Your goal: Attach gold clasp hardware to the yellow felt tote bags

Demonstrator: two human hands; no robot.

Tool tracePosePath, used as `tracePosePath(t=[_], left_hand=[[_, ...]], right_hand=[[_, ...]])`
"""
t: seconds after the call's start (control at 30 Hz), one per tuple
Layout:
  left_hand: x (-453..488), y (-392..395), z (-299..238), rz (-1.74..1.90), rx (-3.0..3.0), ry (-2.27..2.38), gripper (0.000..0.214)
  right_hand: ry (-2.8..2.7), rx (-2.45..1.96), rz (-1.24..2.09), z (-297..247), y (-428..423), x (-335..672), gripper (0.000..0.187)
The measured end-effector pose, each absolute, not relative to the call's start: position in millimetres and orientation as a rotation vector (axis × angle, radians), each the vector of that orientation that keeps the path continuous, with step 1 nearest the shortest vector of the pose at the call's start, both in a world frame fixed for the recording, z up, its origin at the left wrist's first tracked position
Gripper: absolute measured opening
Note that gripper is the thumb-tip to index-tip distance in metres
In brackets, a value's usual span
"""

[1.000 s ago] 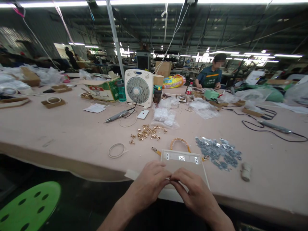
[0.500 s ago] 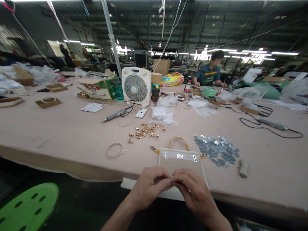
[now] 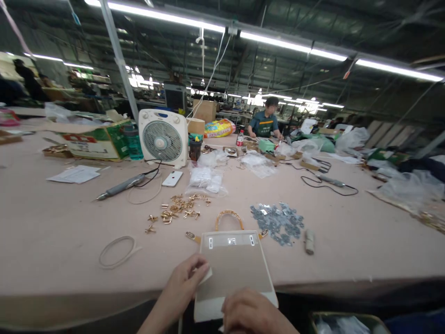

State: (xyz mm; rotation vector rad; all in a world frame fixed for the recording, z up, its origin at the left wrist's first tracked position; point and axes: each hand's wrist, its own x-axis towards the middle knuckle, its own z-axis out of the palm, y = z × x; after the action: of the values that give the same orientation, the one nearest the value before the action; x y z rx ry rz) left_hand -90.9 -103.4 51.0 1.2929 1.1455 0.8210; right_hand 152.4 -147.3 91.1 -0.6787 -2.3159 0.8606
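A small beige handbag (image 3: 233, 266) with a woven handle lies flat at the near edge of the pink table (image 3: 55, 222). My left hand (image 3: 184, 284) pinches a pale strip at the bag's left edge. My right hand (image 3: 252, 311) is curled at the bag's bottom edge, and what it holds is hidden. A scatter of gold metal fittings (image 3: 177, 209) lies beyond the bag to the left. To the bag's upper right sits a pile of grey metal plates (image 3: 278, 221).
A white fan (image 3: 163, 138), a phone (image 3: 172, 178), a corded hand tool (image 3: 120, 186), plastic bags (image 3: 206, 178), a tape ring (image 3: 116, 251) and a small roll (image 3: 308, 241) lie on the table. A green carton (image 3: 93, 141) stands at left. Another person (image 3: 266, 123) works at the far end.
The view has swung to the right and down. My hands, pinched together over the bag's bottom edge before, have parted, the left to the bag's left edge, the right lower.
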Motion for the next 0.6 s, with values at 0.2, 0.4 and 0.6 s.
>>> tracePosePath(t=[0.2, 0.4, 0.6], left_hand=[[-76.0, -101.8, 23.8, 0.686, 1.384, 1.211, 0.044], [-72.2, -105.1, 30.8, 0.718, 1.335, 1.279, 0.046], [-72.2, -104.5, 30.1, 0.711, 1.324, 1.298, 0.045]], right_hand=[[-1.914, -1.274, 0.712, 79.8, -79.9, 217.4, 0.013], [-1.981, -1.362, 0.832, 62.8, -20.4, 241.6, 0.014], [-2.055, -1.314, 0.942, 54.8, -5.1, 241.7, 0.012]])
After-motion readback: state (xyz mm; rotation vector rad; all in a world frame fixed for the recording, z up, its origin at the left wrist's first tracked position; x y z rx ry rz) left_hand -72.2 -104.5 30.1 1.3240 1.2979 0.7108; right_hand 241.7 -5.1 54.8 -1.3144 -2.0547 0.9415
